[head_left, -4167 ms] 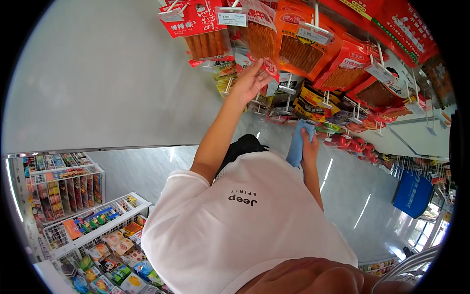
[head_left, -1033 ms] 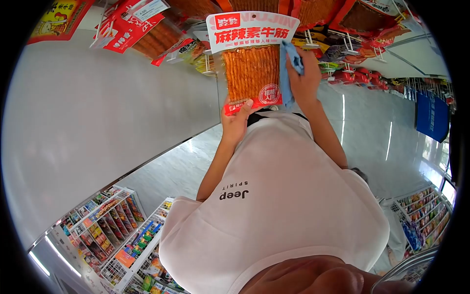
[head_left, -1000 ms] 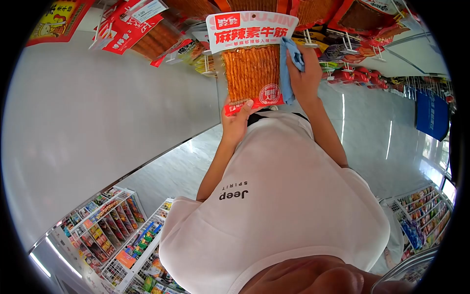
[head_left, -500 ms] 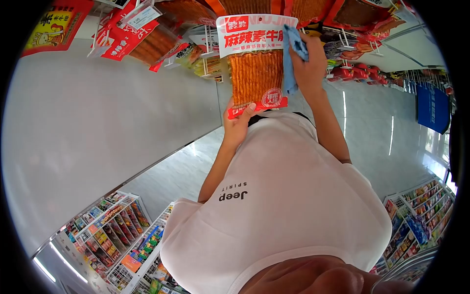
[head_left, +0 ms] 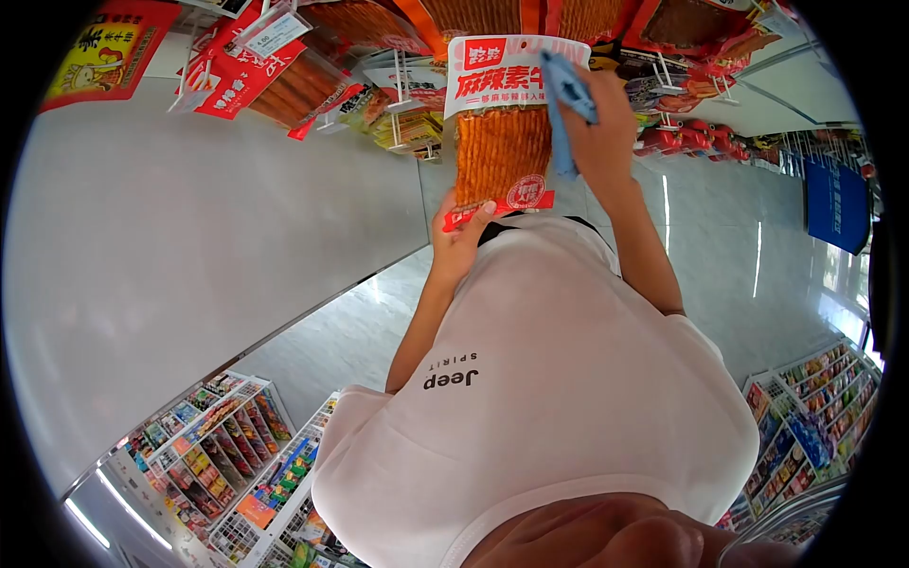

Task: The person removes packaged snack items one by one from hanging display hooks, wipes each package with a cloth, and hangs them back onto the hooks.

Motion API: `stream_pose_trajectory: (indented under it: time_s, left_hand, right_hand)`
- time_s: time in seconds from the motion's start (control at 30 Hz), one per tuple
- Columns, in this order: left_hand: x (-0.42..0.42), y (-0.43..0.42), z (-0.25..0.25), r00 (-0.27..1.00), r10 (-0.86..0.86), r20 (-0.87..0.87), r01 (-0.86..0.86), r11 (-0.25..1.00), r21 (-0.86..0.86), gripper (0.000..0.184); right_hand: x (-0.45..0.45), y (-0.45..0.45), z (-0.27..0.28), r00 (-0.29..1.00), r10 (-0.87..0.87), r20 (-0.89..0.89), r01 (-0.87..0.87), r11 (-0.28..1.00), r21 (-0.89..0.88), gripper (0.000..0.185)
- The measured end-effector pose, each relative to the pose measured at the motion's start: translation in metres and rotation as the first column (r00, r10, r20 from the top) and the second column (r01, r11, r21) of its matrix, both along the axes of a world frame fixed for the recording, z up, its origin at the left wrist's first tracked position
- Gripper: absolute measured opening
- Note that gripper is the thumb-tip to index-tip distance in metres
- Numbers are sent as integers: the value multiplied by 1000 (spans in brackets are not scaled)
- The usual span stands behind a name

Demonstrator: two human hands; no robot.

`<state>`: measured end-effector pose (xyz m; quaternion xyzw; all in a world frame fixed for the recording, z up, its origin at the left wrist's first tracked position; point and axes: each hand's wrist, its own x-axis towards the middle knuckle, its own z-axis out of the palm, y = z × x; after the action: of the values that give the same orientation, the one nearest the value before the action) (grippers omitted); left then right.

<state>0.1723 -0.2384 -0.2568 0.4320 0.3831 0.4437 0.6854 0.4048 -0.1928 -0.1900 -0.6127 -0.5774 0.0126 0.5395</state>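
A flat snack bag (head_left: 502, 151) with a white and red top and orange strips inside is held upright in front of me. My left hand (head_left: 460, 232) grips its lower left corner, thumb on the front. On the bag's right side, my right hand (head_left: 601, 128) is closed on a blue cloth (head_left: 562, 123), which covers part of the printed top and the right edge. Just behind the bag hang more snack packs, among them a red one (head_left: 270, 80) with a price tag and a red and yellow one (head_left: 109, 52).
A large grey panel (head_left: 208, 227) fills the left. White wire racks (head_left: 213, 445) of packaged goods stand at lower left, another rack (head_left: 805, 417) at lower right. Hooks with packs line the top. A blue box-like object (head_left: 837, 206) is at far right.
Since the earliest frame, the bag has come into my left hand and the cloth has come against it. Lately the bag has shifted slightly right, and the cloth overlaps more of its top.
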Motion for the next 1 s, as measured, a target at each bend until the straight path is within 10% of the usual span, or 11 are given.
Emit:
stream_pose_trajectory:
  time_s: [0.5,0.67,0.8,1.0]
  left_hand:
    - [-1,-8,8,986,-78,-150,81,997,16,31]
    - [-4,-11,12,967,-180,-178,172,983,-59,37]
    - [-1,-12,13,975,-164,-150,158,986,-49,36]
    - [-4,-13,12,972,-161,-171,155,987,-47,34]
  right_hand:
    - [-26,-12,9,978,204,-38,-204,979,8,44]
    - [-11,2,13,996,40,-75,-33,996,86,43]
    - [-36,-15,13,951,309,32,-309,951,6,50]
    - [-18,-3,2,994,103,34,-105,993,52,50]
